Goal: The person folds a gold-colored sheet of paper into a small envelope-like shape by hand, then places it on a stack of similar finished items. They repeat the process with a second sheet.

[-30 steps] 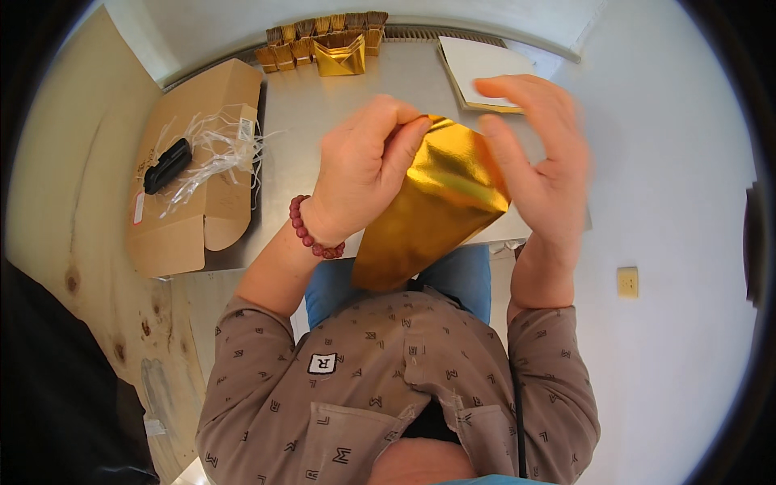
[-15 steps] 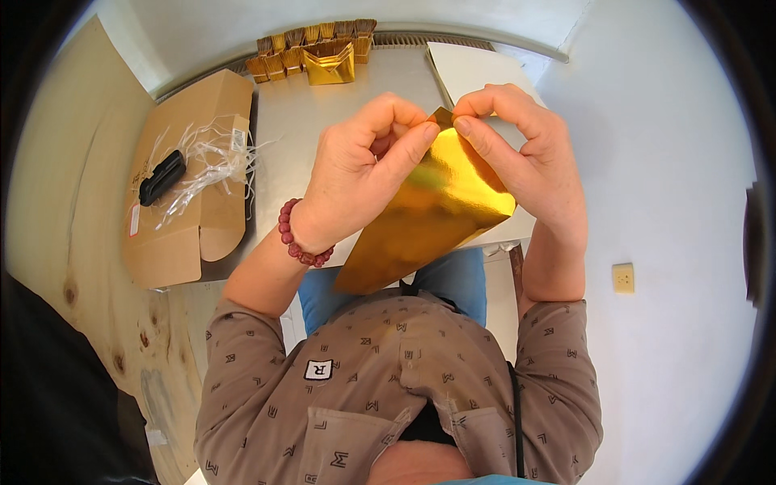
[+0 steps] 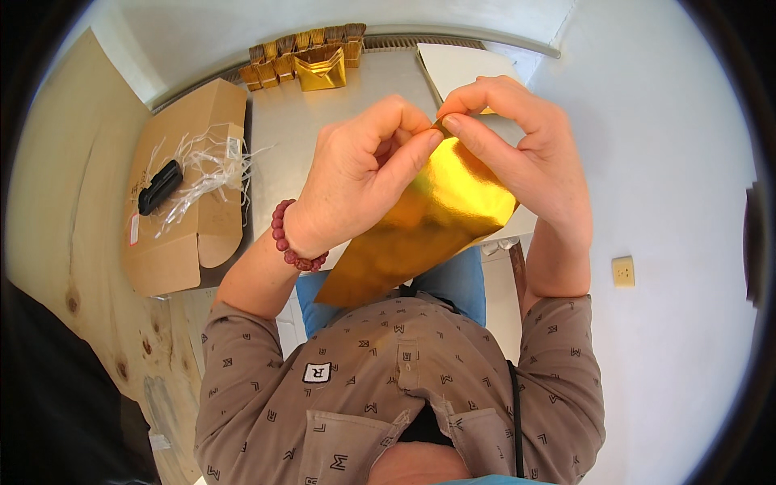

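A large sheet of shiny gold foil paper (image 3: 416, 218) hangs from my fingertips, slanting down over the table's front edge toward my lap. My left hand (image 3: 368, 166) pinches its upper corner between thumb and fingers; a dark red bead bracelet circles that wrist. Right beside it, my right hand (image 3: 517, 141) pinches the same corner, the two thumbs nearly touching. The tip of the corner between them looks creased or folded, though fingers cover most of it. Part of the sheet's right side lies behind my right hand.
An opened brown cardboard box (image 3: 190, 234) lies at the left, carrying white plastic strands (image 3: 202, 182) and a black stapler-like object (image 3: 161, 187). Bundles of brown and gold bristle-like pieces (image 3: 283, 65) stand at the back, with a folded gold packet (image 3: 322, 73) before them. White sheets (image 3: 457, 69) lie at back right.
Both hands have drawn closer together at the sheet's corner, and its tip now shows less between the fingers. The sheet's lower end has swung slightly left and down. The view has shifted a little.
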`<state>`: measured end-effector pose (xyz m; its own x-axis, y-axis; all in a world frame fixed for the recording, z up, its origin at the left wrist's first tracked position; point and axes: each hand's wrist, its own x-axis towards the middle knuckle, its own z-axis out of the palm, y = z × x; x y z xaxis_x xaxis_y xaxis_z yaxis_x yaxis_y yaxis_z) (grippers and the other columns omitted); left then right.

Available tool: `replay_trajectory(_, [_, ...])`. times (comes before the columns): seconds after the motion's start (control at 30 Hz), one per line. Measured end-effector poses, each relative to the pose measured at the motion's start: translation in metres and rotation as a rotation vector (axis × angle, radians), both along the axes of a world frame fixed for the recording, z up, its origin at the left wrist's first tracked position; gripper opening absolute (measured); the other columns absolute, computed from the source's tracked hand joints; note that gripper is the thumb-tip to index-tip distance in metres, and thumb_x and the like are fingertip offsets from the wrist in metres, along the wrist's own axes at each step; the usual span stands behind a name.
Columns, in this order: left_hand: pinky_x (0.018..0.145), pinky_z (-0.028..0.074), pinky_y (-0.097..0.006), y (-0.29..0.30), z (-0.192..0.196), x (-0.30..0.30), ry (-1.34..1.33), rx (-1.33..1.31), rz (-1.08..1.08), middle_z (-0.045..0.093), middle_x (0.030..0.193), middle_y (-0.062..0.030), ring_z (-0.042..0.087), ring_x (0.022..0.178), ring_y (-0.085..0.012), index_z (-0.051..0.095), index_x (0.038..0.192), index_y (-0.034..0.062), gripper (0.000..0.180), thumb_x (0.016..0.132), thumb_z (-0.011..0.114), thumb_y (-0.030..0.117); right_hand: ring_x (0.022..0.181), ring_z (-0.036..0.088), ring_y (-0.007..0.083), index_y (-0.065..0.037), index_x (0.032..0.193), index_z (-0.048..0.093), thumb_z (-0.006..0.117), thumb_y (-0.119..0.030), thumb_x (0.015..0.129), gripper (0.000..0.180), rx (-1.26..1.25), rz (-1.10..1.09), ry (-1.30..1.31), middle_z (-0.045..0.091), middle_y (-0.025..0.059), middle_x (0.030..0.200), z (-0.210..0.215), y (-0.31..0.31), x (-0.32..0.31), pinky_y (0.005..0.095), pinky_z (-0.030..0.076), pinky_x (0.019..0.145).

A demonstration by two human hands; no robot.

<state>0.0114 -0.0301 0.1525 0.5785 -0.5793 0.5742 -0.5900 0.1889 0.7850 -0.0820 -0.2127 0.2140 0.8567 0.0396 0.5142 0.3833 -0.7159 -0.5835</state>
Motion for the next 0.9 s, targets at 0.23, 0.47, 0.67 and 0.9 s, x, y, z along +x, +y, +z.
replay_trajectory(0.23, [0.054, 0.037, -0.021, 0.000, -0.001, 0.000, -0.019, 0.027, 0.024, 0.056, 0.069, 0.0038, 0.047, 0.061, -0.0009, 0.064, 0.096, 0.0020, 0.007, 0.099, 0.068, 0.008, 0.089, 0.061, 0.0113, 0.001, 0.097, 0.070, 0.067, -0.003, 0.093, 0.006, 0.037, 0.006, 0.033, 0.069, 0.0031, 0.093, -0.005, -0.001, 0.002, 0.0260, 0.048, 0.081])
replay_trajectory(0.47, [0.054, 0.040, -0.021, -0.001, -0.007, 0.006, -0.020, 0.029, 0.017, 0.061, 0.070, 0.0023, 0.050, 0.061, -0.0016, 0.066, 0.098, 0.0013, 0.008, 0.099, 0.069, 0.009, 0.088, 0.061, 0.0104, 0.001, 0.098, 0.068, 0.066, -0.002, 0.094, 0.005, 0.030, 0.062, -0.003, 0.068, 0.0021, 0.092, -0.014, -0.005, 0.010, 0.0253, 0.049, 0.083])
replay_trajectory(0.67, [0.066, 0.047, -0.020, 0.012, -0.010, 0.011, 0.251, 0.021, -0.134, 0.067, 0.087, 0.0030, 0.058, 0.075, -0.0019, 0.066, 0.102, 0.0006, 0.010, 0.099, 0.069, 0.010, 0.081, 0.059, 0.0077, -0.004, 0.099, 0.068, 0.066, -0.008, 0.096, 0.005, 0.272, 0.037, 0.026, 0.066, -0.0014, 0.086, -0.022, -0.009, 0.015, 0.0254, 0.050, 0.069])
replay_trajectory(0.9, [0.069, 0.047, -0.021, 0.044, -0.024, 0.029, 0.170, 0.198, -0.101, 0.066, 0.086, 0.0047, 0.056, 0.076, -0.0021, 0.068, 0.103, 0.0008, 0.011, 0.098, 0.071, 0.010, 0.081, 0.055, 0.0039, -0.003, 0.099, 0.068, 0.066, -0.006, 0.097, 0.004, 0.364, -0.074, -0.025, 0.064, -0.0055, 0.089, -0.028, -0.023, 0.019, 0.0220, 0.048, 0.069])
